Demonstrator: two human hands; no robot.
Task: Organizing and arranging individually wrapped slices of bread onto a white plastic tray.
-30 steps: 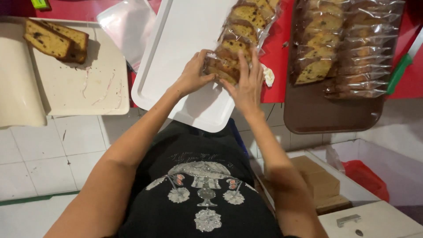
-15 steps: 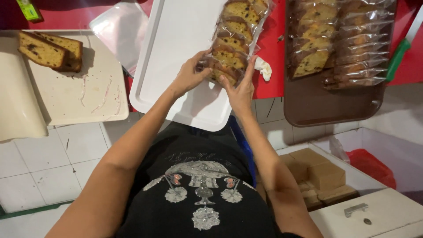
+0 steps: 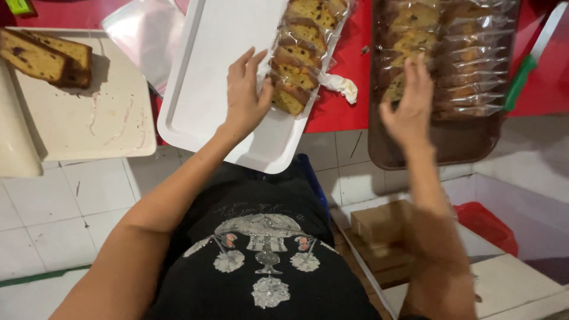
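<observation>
Left hand is resting on the white tray, fingers spread, thumb and fingertips touching the near end of the row of wrapped cake slices. It is pressing against the wrapping rather than clamped around a slice. The row is lying along the right side of the white tray, slices overlapping, running from the near edge toward the top of the view. A crumpled bit of clear wrap is sticking out just beside the row, over the red tabletop.

Right hand is hovering, blurred, over the near part of the brown tray, fingers apart and holding nothing. It is reaching toward the stacked wrapped slices filling the far part of that tray; contact with them cannot be told because of the blur.

A knife with a green handle is lying right of the brown tray. At far left, a pale cutting board is carrying a cut loaf at its far corner. A sheet of clear plastic is lying between the board and the white tray. Both trays are overhanging the tabletop edge. Below, cardboard boxes and a red bin are sitting on the floor.
</observation>
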